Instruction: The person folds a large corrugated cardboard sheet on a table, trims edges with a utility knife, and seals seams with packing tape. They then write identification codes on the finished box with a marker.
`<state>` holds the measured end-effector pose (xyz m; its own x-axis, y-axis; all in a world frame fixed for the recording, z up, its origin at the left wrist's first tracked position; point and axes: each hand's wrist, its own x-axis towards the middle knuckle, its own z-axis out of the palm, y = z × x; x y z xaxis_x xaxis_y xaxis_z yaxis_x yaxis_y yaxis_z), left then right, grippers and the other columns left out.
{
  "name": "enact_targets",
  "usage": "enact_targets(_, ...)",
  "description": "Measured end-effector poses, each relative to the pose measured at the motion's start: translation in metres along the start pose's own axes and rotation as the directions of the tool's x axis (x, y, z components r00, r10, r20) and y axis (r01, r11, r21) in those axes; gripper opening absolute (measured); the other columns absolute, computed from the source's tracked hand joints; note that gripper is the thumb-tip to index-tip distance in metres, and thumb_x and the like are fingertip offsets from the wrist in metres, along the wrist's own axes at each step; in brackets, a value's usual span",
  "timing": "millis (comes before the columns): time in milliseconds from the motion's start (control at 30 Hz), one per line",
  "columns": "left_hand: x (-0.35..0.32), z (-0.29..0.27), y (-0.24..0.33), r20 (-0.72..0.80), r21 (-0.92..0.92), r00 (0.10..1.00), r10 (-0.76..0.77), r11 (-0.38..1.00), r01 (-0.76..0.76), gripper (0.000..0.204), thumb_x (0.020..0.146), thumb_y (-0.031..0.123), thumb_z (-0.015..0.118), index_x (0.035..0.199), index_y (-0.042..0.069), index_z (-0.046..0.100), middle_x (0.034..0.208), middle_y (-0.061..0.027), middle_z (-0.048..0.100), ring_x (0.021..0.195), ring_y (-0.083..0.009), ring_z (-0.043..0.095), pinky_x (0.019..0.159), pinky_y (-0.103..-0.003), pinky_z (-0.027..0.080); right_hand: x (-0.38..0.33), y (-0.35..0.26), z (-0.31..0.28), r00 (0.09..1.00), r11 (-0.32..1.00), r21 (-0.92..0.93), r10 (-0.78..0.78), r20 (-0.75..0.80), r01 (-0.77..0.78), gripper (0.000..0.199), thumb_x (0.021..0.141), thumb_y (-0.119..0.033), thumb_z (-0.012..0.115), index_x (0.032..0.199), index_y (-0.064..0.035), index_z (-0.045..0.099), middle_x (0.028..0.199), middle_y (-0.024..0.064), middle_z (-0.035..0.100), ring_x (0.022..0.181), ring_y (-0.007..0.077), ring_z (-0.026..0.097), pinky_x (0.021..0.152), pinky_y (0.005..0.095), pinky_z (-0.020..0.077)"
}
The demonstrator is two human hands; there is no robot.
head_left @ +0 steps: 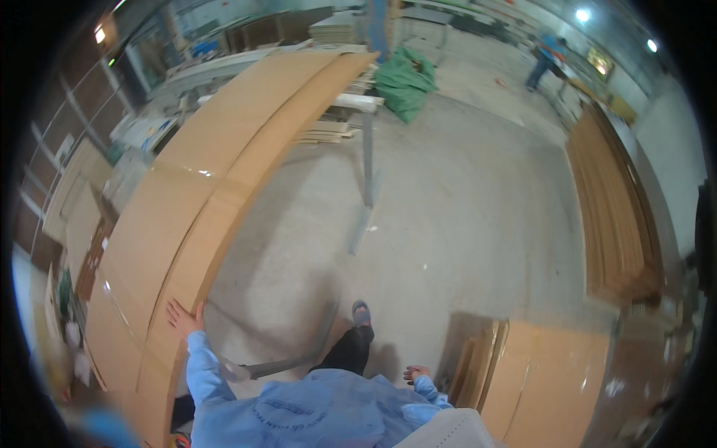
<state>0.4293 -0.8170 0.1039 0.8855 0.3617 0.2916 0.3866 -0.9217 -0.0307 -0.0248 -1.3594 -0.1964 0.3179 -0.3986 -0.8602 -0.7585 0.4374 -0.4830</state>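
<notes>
A long, flat cardboard package (213, 153) with strips of shiny tape lies raised on a grey metal stand (368, 164). It stretches from beside me to the far left. My left hand (185, 319) rests on its near right edge, fingers spread over the cardboard. Low at my right side hangs my right hand (417, 372), its fingers loosely apart and nothing in them. The nearest thing to that hand is a group of upright cardboard-wrapped panels (478, 366). Tape also crosses the wide carton (553, 373) beside them.
Brown panels (609, 216) lean in a row along the right wall. A green sack (405, 82) sits on the concrete floor beyond the stand. Far back at the right, a person (545, 63) stands by a bench. More boards (78, 201) lean at the left.
</notes>
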Motion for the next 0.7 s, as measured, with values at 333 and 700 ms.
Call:
enact_targets(333,0.111,-0.034,0.380,-0.477,-0.487,0.844,0.247,0.725,-0.488,0.075,0.089,0.034,0.073,0.152,0.007,0.043,0.160,-0.0203,0.039,0.153,-0.0415,0.027,0.124,-0.057,0.017,0.136,-0.243,-0.112,0.992,0.996,-0.074,0.050,0.114,-0.042,0.034,0.101,-0.014,0.056,0.131,-0.0005,0.064,0.115,0.0192,0.075,0.089,0.0335,0.075,0.078,0.0496,0.0616)
enact_targets(700,0.332,0.030,0.651,-0.002,-0.291,0.945,0.327,0.904,-0.313,0.087,0.097,0.068,0.048,0.158,0.007,0.037,0.165,-0.0164,0.034,0.156,-0.0355,0.021,0.125,-0.059,0.014,0.192,-0.447,-0.143,0.994,0.996,0.083,-0.005,-0.113,0.015,0.032,0.103,-0.021,0.054,0.129,-0.0054,0.065,0.111,0.0164,0.075,0.092,0.0328,0.074,0.070,0.0540,0.0592)
